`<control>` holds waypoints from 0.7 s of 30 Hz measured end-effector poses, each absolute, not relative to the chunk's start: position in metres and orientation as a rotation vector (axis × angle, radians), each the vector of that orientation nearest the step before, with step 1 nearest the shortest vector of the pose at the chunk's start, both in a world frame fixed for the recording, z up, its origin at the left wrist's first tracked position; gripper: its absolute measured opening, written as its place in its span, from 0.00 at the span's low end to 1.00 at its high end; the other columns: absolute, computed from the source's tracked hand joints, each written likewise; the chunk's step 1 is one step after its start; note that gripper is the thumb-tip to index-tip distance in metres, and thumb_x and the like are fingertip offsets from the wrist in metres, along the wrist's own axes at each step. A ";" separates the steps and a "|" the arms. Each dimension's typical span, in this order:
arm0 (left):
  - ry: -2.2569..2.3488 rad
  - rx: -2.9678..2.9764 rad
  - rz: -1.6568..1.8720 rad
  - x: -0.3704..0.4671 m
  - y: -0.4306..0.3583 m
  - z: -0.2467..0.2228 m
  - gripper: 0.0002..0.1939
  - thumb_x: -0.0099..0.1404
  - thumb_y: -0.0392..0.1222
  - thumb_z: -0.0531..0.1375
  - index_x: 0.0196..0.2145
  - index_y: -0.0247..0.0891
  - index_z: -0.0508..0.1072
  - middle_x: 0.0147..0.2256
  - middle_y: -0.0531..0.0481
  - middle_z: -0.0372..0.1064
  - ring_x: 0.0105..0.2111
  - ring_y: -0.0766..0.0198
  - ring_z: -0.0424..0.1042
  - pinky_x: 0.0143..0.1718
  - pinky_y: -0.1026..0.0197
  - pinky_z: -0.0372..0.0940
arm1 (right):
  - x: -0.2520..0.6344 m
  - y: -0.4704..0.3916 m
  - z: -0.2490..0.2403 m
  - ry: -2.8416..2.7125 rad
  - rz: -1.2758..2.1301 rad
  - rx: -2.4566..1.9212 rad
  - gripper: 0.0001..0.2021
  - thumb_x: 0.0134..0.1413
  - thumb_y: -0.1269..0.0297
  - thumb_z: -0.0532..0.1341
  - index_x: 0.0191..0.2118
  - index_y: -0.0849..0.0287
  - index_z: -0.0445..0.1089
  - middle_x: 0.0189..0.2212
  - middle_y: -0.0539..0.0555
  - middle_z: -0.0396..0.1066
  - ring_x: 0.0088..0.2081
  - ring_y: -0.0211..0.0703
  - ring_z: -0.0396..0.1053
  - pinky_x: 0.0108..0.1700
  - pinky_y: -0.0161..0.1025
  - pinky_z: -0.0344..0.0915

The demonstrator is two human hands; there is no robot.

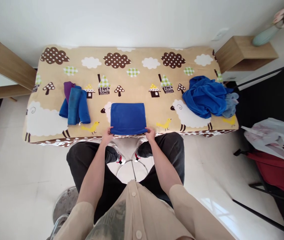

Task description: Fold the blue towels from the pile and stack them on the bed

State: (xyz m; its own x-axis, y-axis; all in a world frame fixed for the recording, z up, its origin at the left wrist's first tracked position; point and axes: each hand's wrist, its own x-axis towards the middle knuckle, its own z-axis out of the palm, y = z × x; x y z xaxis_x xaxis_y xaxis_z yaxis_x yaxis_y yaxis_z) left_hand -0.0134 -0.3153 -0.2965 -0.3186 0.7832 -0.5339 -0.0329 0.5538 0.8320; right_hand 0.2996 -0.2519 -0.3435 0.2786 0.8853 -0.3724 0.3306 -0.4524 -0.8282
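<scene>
A blue cloth [128,116], folded into a rectangle, lies flat at the front edge of the bed with its near edge turned up in a narrow fold. My left hand [107,135] pinches the near left corner of that fold. At the near right corner, my right hand [150,133] pinches the same fold. To the left lie several rolled cloths [74,105], blue, teal and purple, stacked together. A loose heap of crumpled blue cloth [205,96] sits on the right, with a greyish-blue piece [231,104] at its side.
The bed [132,88] has a beige cover printed with sheep and clouds. Wooden nightstands stand left [14,68] and right [241,53]; a vase [265,35] of flowers tops the right one. A plastic bag [273,133] lies over something red [278,166] at right.
</scene>
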 end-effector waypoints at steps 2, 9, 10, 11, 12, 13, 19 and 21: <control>1.724 0.749 0.970 -0.014 -0.315 -0.299 0.31 0.46 0.27 0.59 0.50 0.36 0.75 0.35 0.51 0.73 0.32 0.63 0.74 0.40 0.59 0.72 | 0.300 -0.251 -0.346 -1.083 1.146 -1.923 0.21 0.37 0.77 0.61 0.42 0.63 0.81 0.33 0.54 0.83 0.39 0.50 0.81 0.50 0.47 0.76; 1.855 0.843 0.957 -0.018 -0.307 -0.314 0.19 0.47 0.29 0.59 0.38 0.36 0.79 0.31 0.49 0.74 0.32 0.60 0.75 0.43 0.56 0.73 | 0.303 -0.250 -0.350 -1.100 1.147 -1.915 0.24 0.38 0.77 0.61 0.45 0.64 0.82 0.37 0.56 0.83 0.41 0.50 0.81 0.52 0.45 0.74; 1.874 0.852 0.952 -0.019 -0.306 -0.315 0.19 0.48 0.29 0.59 0.38 0.36 0.79 0.31 0.50 0.73 0.32 0.60 0.74 0.43 0.55 0.73 | 0.303 -0.251 -0.349 -1.118 1.137 -1.919 0.23 0.39 0.76 0.61 0.45 0.64 0.82 0.37 0.56 0.83 0.41 0.50 0.81 0.53 0.45 0.74; 1.892 0.860 0.946 -0.020 -0.305 -0.316 0.18 0.48 0.30 0.60 0.38 0.36 0.80 0.30 0.50 0.73 0.31 0.60 0.73 0.43 0.56 0.72 | 0.303 -0.251 -0.349 -1.138 1.125 -1.924 0.23 0.41 0.75 0.61 0.46 0.64 0.82 0.38 0.57 0.83 0.41 0.50 0.80 0.53 0.46 0.74; 1.911 0.870 0.938 -0.021 -0.305 -0.317 0.18 0.48 0.31 0.60 0.38 0.36 0.80 0.29 0.50 0.72 0.31 0.61 0.73 0.43 0.56 0.71 | 0.303 -0.251 -0.348 -1.158 1.113 -1.932 0.22 0.43 0.74 0.62 0.46 0.64 0.82 0.38 0.57 0.83 0.41 0.50 0.80 0.53 0.46 0.73; 1.930 0.878 0.929 -0.021 -0.305 -0.318 0.17 0.49 0.31 0.60 0.37 0.36 0.81 0.28 0.50 0.72 0.30 0.61 0.72 0.42 0.56 0.71 | 0.303 -0.251 -0.347 -1.179 1.103 -1.938 0.21 0.45 0.74 0.61 0.46 0.63 0.81 0.38 0.57 0.83 0.41 0.49 0.79 0.52 0.46 0.73; 2.045 0.891 0.864 -0.023 -0.302 -0.318 0.05 0.59 0.38 0.62 0.25 0.39 0.74 0.23 0.52 0.63 0.29 0.60 0.66 0.40 0.58 0.66 | 0.302 -0.250 -0.340 -1.281 0.952 -2.010 0.12 0.55 0.65 0.64 0.42 0.63 0.80 0.41 0.60 0.78 0.43 0.49 0.74 0.54 0.45 0.70; 2.068 0.869 0.855 -0.023 -0.300 -0.318 0.13 0.63 0.41 0.62 0.21 0.40 0.68 0.21 0.52 0.60 0.30 0.60 0.66 0.41 0.58 0.65 | 0.301 -0.248 -0.338 -1.297 0.908 -2.046 0.11 0.58 0.61 0.64 0.40 0.63 0.78 0.43 0.62 0.76 0.44 0.50 0.72 0.55 0.45 0.68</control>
State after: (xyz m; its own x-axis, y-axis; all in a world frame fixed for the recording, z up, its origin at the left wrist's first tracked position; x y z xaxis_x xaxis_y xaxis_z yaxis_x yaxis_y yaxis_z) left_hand -0.0229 -0.3004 -0.3181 -0.5100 0.7822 -0.3579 0.3012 0.5521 0.7775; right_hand 0.3007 -0.2480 -0.3377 0.3070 0.9184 -0.2495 0.5484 -0.3850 -0.7423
